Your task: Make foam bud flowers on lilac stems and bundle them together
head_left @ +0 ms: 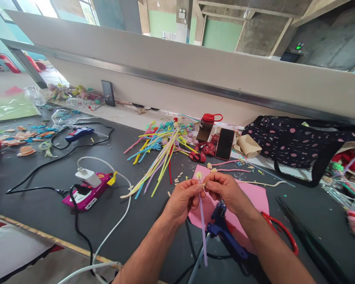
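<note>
My left hand point(183, 197) is closed around a lilac pipe cleaner point(203, 228), whose lower end hangs down. A small pale-yellow flower head point(198, 176) tops the stem, just above the fingers. Close beside it, my right hand point(226, 191) pinches a tiny pale piece point(205, 184) against the stem; its exact kind is too small to make out. Below the hands, a blue glue gun point(229, 240) lies partly on a pink sheet point(258, 197), some of it hidden by my right forearm.
A heap of coloured pipe cleaners point(162, 157) lies left of centre. Further left are a purple power strip point(88, 197) with cables and another blue glue gun point(79, 134). Red-handled scissors point(292, 240), a phone point(225, 144), a bottle point(205, 128) and a patterned bag point(296, 146) are on the right.
</note>
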A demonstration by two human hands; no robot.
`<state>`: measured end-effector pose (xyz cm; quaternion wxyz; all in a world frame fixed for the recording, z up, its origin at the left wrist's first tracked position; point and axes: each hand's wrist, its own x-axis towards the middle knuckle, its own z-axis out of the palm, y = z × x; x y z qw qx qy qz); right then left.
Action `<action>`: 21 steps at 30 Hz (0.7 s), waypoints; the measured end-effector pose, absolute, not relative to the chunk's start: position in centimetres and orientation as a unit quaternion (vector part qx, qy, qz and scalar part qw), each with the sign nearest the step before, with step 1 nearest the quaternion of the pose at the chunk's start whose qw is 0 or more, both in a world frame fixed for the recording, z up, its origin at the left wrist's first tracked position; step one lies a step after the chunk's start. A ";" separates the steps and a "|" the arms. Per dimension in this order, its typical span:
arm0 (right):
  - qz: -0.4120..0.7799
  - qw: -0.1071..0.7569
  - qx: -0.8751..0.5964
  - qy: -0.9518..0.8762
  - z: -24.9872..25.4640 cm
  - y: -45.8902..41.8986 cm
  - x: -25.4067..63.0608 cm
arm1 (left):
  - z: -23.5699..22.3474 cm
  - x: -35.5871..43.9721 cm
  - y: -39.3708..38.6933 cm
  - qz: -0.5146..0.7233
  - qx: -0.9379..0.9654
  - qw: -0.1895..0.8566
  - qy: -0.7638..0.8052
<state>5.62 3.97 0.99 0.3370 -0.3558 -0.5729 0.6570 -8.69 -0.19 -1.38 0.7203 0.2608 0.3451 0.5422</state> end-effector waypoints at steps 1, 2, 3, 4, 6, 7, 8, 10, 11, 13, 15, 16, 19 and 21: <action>0.660 0.335 -0.352 -0.573 1.0 3.9 5.6 | -1.4 -8.7 -0.2 0.543 0.265 0.718 0.344; 0.666 0.333 -0.347 -0.570 1.0 3.9 5.6 | -1.4 -8.7 -0.2 0.544 0.268 0.717 0.343; 0.674 0.330 -0.342 -0.566 1.0 3.9 5.6 | -1.4 -8.7 -0.2 0.544 0.270 0.717 0.342; 0.682 0.328 -0.339 -0.559 1.0 3.9 5.6 | -1.4 -8.7 -0.2 0.544 0.271 0.717 0.342; 0.693 0.326 -0.339 -0.547 0.9 4.0 5.7 | -1.3 -8.7 -0.3 0.546 0.268 0.717 0.341; 0.695 0.327 -0.341 -0.542 0.9 4.0 5.7 | -1.3 -8.7 -0.3 0.546 0.266 0.717 0.340; 0.696 0.330 -0.342 -0.539 0.8 4.0 5.7 | -1.3 -8.8 -0.3 0.547 0.266 0.718 0.339; 0.695 0.333 -0.343 -0.537 0.8 4.0 5.7 | -1.2 -8.8 -0.3 0.546 0.267 0.719 0.336; 0.694 0.332 -0.342 -0.539 0.8 4.0 5.7 | -1.2 -8.8 -0.3 0.547 0.268 0.719 0.335; 0.692 0.330 -0.341 -0.544 0.8 4.0 5.6 | -1.2 -8.7 -0.3 0.549 0.270 0.715 0.338; 0.692 0.327 -0.339 -0.548 0.8 3.9 5.6 | -1.3 -8.7 -0.3 0.552 0.277 0.708 0.344; 0.692 0.325 -0.336 -0.550 0.8 3.9 5.6 | -1.3 -8.7 -0.3 0.552 0.282 0.704 0.346; 0.696 0.320 -0.321 -0.557 0.7 3.9 5.7 | -1.3 -8.6 -0.2 0.548 0.295 0.700 0.351; 0.700 0.314 -0.306 -0.563 0.6 4.1 5.8 | -1.4 -8.7 -0.2 0.542 0.299 0.703 0.352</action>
